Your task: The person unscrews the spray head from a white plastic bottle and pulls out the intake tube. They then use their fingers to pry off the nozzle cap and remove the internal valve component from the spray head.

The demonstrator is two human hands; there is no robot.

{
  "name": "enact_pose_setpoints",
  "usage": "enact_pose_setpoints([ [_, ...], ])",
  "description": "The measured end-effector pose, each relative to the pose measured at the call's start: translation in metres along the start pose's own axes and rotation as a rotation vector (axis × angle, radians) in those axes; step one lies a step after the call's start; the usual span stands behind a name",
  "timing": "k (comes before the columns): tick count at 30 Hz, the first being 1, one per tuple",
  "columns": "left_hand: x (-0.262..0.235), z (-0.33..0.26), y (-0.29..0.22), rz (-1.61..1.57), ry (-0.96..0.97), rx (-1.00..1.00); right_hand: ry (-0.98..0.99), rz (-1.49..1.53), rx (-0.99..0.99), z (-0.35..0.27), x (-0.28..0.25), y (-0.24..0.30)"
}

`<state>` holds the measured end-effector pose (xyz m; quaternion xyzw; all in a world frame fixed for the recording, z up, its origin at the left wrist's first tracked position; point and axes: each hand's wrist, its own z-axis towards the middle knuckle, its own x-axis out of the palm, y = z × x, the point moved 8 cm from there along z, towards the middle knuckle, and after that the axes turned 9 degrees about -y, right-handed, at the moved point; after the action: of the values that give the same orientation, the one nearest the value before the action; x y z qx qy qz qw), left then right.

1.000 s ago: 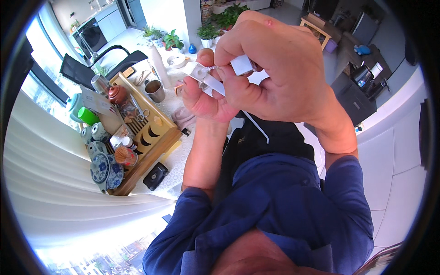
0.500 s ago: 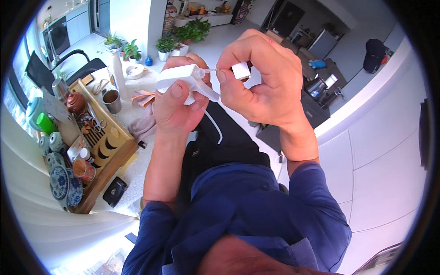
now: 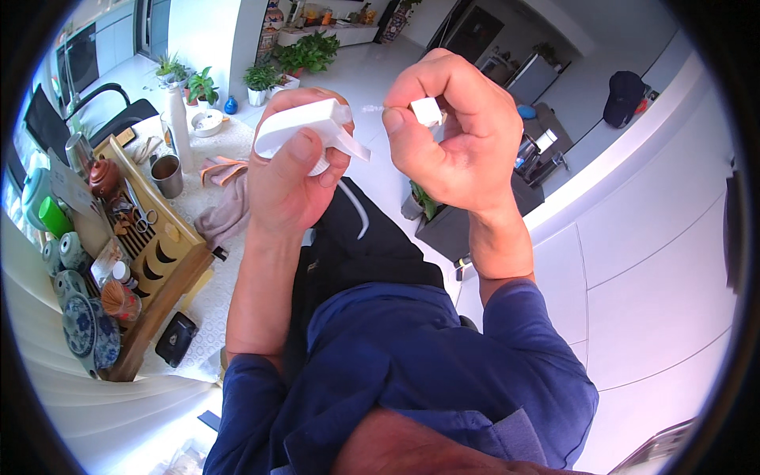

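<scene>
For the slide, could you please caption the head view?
Left hand holds a white spray-bottle head; right hand pinches its small white nozzle cap.

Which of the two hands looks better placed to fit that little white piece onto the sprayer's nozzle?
The right hand, probably. It already pinches the small white piece just off the nozzle end of the white spray head, while the left hand is wrapped around the spray head, steadying it.

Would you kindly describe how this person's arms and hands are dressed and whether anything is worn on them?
Both hands are bare: the left hand and right hand show no gloves, and no rings or watch are visible. Both forearms are uncovered. Dark blue shirt sleeves are pushed up to about the elbows on both arms.
</scene>
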<state>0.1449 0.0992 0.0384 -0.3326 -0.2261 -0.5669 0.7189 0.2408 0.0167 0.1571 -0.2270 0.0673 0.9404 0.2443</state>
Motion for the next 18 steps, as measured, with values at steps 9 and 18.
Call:
enact_pose_setpoints([
  [9, -0.009, 0.002, 0.022, -0.176, -0.094, -0.149, -0.337, 0.3, 0.35, -0.018, 0.003, -0.042],
  [18, -0.005, 0.007, 0.029, -0.117, -0.115, -0.065, -0.367, 0.616, 0.585, -0.002, 0.031, -0.085],
])
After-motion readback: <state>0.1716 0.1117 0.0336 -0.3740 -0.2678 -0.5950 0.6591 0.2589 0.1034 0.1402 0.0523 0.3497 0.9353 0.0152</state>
